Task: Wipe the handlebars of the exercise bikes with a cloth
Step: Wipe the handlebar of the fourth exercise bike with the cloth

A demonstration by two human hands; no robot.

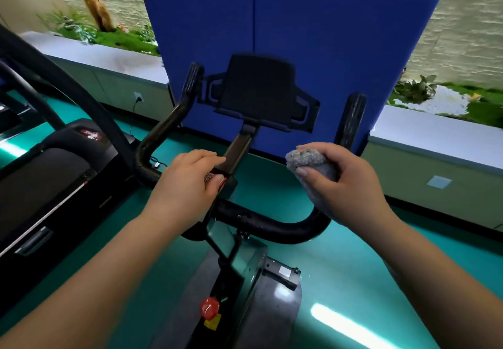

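The right hand (351, 185) was clenched around a bunched grey cloth (310, 163), pressing it on the right bend of the black handlebar (272, 226) of the exercise bike (245, 280). The left hand (187, 182) lay over the bar's centre clamp, fingers curled on it, beside the stem under the dark console (258, 90). A red knob (209, 308) sat lower on the frame, a treadmill (54, 185) just left.

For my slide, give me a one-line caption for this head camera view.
Right hand wraps a grey cloth around the exercise bike's handlebar; left hand rests at its centre.
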